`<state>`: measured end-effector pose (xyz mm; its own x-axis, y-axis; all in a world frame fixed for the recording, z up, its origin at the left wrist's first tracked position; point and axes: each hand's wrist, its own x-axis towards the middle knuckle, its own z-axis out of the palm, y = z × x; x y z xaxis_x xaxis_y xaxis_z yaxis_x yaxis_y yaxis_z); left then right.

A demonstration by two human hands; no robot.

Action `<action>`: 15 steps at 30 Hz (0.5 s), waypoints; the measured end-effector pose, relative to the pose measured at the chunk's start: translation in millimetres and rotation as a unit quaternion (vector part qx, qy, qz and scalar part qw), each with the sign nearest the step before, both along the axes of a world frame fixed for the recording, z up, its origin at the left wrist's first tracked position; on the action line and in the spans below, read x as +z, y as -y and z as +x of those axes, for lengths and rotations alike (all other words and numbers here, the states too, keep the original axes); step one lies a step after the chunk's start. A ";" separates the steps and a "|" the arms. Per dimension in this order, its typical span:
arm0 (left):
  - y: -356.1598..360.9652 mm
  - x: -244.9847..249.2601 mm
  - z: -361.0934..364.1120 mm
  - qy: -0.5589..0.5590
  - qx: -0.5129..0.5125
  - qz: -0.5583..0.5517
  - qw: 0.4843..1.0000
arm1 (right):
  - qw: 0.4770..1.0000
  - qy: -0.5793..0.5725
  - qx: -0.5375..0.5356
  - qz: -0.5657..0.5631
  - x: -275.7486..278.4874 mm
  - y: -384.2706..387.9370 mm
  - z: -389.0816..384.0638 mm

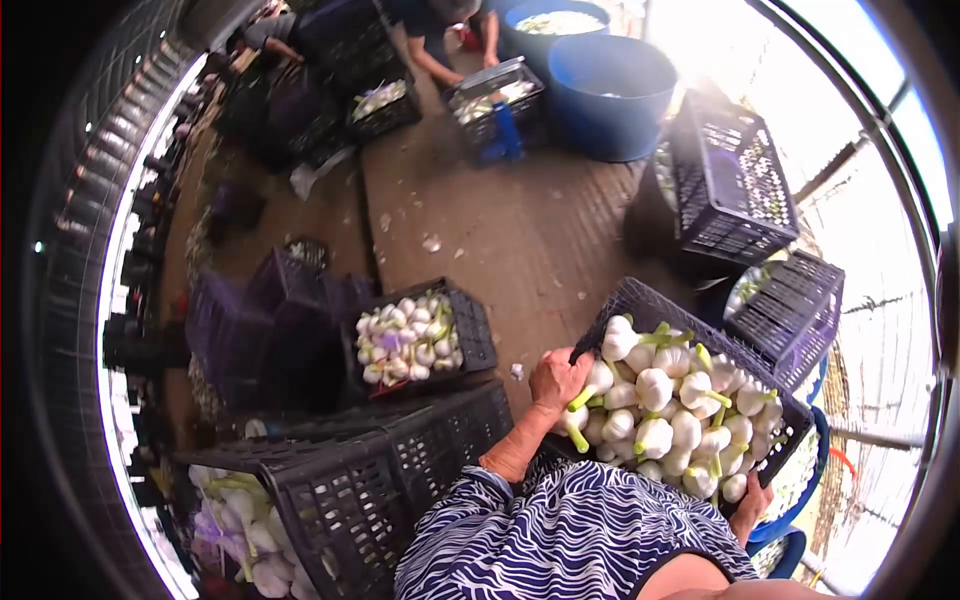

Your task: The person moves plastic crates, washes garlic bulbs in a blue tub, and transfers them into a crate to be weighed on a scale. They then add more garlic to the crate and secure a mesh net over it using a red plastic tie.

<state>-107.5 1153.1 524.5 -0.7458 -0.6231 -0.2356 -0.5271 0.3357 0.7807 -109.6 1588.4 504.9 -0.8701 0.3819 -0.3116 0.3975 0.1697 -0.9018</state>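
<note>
A black plastic crate (pixel 672 312) full of white garlic bulbs (pixel 655 390) with short green stems is tilted against the front of my body. My left hand (pixel 560 380) grips its left end, the fingers curled over the rim. At the opposite end my right hand (pixel 752 502) holds the near right corner; its fingers are partly hidden by the crate. To the left of my left hand, a second black crate (pixel 478 335) holds more garlic (pixel 408 338), some of it purplish.
Large black crates (pixel 390 480) stand at the lower left, one with garlic inside. Blue tubs (pixel 612 100) are at the back. Stacked crates (pixel 735 180) line the right side. Beyond the wooden floor (pixel 450 200), a person (pixel 430 55) works at a crate (pixel 500 110).
</note>
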 end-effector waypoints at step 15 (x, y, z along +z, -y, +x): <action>89.0 76.8 21.0 0.087 0.316 -0.046 0.944 | 0.939 0.074 0.335 -0.023 9.4 197.1 -240.7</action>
